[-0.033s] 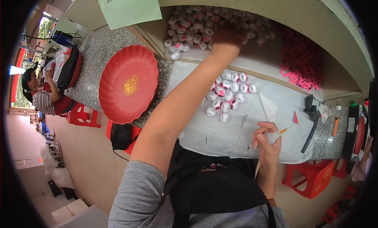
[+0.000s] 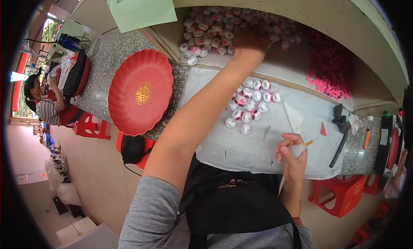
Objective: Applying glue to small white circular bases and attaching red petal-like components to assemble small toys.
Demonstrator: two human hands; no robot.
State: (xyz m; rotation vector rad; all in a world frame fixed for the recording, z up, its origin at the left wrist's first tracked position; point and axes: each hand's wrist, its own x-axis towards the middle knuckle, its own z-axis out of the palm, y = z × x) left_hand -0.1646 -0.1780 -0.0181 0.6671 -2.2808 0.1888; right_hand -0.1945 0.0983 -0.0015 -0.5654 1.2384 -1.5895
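My left hand (image 2: 253, 37) reaches far forward into the compartment under the shelf, into a heap of small white-and-pink rounded pieces (image 2: 215, 29). Shadow hides its fingers, so their grip cannot be made out. Close to the table's front edge, my right hand (image 2: 294, 163) is curled around a small whitish squeeze bottle (image 2: 297, 150) with an orange neck and thin needle tip pointing right. Between the hands, a loose group of similar white-and-pink pieces (image 2: 246, 116) lies on the white sheet (image 2: 241, 152) covering the table.
Right of the heap, a compartment holds bright pink small pieces (image 2: 329, 72). A red scalloped tray (image 2: 124, 85) lies left of my arm. At right are a black strip (image 2: 340, 148) and an orange stick-like tool (image 2: 367, 138). Another person (image 2: 47, 102) sits far left.
My left forearm has shifted very slightly to the right, with the hand still inside the heap. The right hand and bottle have not visibly moved.
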